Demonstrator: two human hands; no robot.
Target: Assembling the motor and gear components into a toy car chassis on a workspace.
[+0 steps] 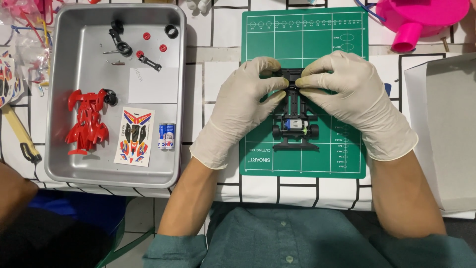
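- Centrally, a black toy-car chassis (295, 115) lies on a green cutting mat (258, 99), its far end between two gloved hands.
- The left hand (243, 106) pinches the chassis's far end from the left, fingers closed on it.
- The right hand (349, 97) grips the same end from the right, fingers curled over it.
- The near end shows two black wheels (275, 131) and a small motor (293, 124) between them.
- Left of the mat sits a metal tray (67, 168).
- Inside the tray: a red car body (87, 121), a sticker sheet (134, 136), two batteries (166, 136), a white card (153, 85), and small black and red parts (134, 47) near the far side.
- A pink plastic object (419, 17) sits at far right; an open white box (444, 129) lies right of the mat.
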